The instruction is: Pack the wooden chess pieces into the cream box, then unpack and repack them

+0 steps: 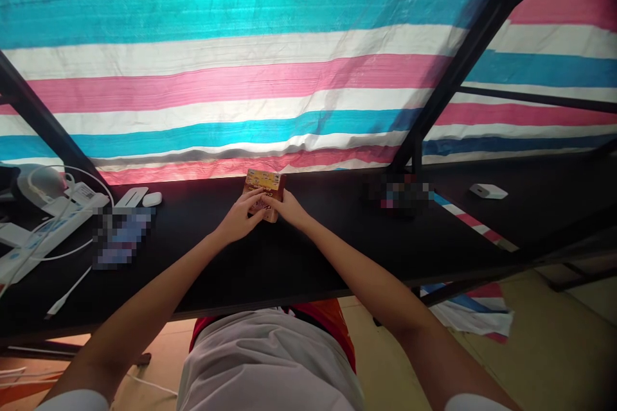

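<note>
A small brown box (264, 180) with a yellow printed top panel stands near the back of the black table, in the middle of the view. Both hands are on it. My left hand (243, 213) lies over its left and front side, fingers laid across the print. My right hand (286, 208) grips the right side, its thumb and fingers reaching round to the front. The fingertips of the two hands meet over the box's front and hide much of the lettering. Whether the box's base rests on the table is hard to make out.
A white power strip (53, 231) with cables lies at the left, near a white earbud case (152, 199) and a blurred phone-like item (124, 241). To the right are a blurred dark object (400, 196) and a white charger (488, 191). Striped sheeting (231, 70) hangs behind the table.
</note>
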`<action>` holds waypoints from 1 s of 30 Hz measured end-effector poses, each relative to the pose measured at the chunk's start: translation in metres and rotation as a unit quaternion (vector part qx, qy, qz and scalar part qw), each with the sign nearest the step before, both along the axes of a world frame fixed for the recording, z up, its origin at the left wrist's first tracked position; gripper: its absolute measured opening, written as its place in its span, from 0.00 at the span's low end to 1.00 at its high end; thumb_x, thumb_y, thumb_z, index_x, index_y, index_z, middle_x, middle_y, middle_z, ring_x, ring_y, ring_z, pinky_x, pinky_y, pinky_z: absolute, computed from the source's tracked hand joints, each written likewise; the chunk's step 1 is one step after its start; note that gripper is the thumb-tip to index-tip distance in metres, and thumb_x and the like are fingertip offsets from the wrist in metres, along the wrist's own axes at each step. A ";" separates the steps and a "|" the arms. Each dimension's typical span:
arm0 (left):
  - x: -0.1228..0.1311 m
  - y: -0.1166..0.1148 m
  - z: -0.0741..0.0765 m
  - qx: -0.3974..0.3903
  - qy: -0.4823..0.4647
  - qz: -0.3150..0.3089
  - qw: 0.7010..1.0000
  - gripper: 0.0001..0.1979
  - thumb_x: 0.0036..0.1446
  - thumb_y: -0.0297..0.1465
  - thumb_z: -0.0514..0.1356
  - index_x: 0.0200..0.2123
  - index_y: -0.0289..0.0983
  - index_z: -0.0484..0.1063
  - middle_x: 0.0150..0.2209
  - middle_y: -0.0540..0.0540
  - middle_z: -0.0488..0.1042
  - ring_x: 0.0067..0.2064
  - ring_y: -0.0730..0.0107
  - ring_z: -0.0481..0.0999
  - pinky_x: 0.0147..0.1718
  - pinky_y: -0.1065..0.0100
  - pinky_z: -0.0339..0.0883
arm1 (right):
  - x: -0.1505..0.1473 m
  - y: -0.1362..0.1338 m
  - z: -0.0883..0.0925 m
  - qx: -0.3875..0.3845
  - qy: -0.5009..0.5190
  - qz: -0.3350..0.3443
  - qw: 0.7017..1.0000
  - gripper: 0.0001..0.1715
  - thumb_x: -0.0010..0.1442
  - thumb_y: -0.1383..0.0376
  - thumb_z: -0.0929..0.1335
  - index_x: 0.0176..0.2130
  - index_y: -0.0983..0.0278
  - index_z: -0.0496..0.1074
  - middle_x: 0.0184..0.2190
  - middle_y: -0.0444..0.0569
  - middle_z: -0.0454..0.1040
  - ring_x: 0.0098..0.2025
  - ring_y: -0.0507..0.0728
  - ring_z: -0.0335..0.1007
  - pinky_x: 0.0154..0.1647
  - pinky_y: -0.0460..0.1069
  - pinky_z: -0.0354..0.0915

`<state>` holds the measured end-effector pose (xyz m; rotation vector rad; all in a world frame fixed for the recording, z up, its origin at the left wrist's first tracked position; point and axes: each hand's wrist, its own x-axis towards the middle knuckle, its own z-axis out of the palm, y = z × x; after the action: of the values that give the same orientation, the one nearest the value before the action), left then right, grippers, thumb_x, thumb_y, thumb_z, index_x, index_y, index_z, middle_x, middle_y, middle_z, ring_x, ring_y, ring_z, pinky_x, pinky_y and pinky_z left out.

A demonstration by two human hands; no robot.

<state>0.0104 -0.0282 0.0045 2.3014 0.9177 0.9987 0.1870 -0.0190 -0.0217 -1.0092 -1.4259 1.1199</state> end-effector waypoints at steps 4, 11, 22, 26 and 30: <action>-0.012 0.020 -0.005 0.010 -0.001 0.092 0.996 0.19 0.55 0.33 0.56 0.51 0.37 0.69 0.52 0.40 0.69 0.54 0.56 0.67 0.51 0.58 0.65 | 0.006 0.010 -0.005 -0.023 0.073 0.016 0.997 0.20 0.52 0.60 0.71 0.45 0.66 0.71 0.43 0.52 0.76 0.45 0.59 0.72 0.51 0.55 0.65; -0.028 0.043 -0.013 -0.314 -0.064 0.121 0.940 0.32 0.53 0.42 0.60 0.57 0.29 0.61 0.42 0.35 0.75 0.38 0.59 0.76 0.39 0.59 0.71 | 0.013 0.012 -0.006 -0.142 0.155 0.068 0.975 0.16 0.56 0.63 0.68 0.44 0.68 0.71 0.37 0.54 0.78 0.36 0.58 0.75 0.42 0.53 0.70; -0.036 0.039 0.001 -0.348 -0.100 0.076 0.929 0.27 0.46 0.48 0.65 0.41 0.31 0.72 0.32 0.42 0.77 0.28 0.69 0.74 0.28 0.68 0.70 | 0.030 0.008 0.007 -0.012 -0.279 -0.045 0.959 0.26 0.58 0.49 0.64 0.42 0.67 0.76 0.37 0.53 0.77 0.39 0.58 0.73 0.41 0.50 0.67; -0.035 0.041 -0.001 -0.344 -0.085 0.077 0.932 0.28 0.45 0.49 0.64 0.41 0.31 0.71 0.33 0.41 0.77 0.29 0.69 0.74 0.28 0.68 0.70 | 0.030 0.007 0.008 -0.009 -0.293 -0.048 0.955 0.26 0.59 0.50 0.64 0.43 0.68 0.75 0.39 0.54 0.77 0.39 0.58 0.72 0.40 0.50 0.67; -0.035 0.040 0.001 -0.337 -0.115 0.079 0.931 0.26 0.45 0.48 0.65 0.38 0.31 0.71 0.30 0.43 0.76 0.28 0.70 0.74 0.28 0.68 0.70 | 0.038 0.008 0.007 -0.071 -0.159 0.064 0.983 0.27 0.54 0.54 0.70 0.50 0.64 0.70 0.46 0.52 0.75 0.42 0.57 0.72 0.38 0.49 0.69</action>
<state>-0.0248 0.0113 0.0051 1.5264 1.1393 0.8202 0.2247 -0.0115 -0.0151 -1.2551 -1.7035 1.2066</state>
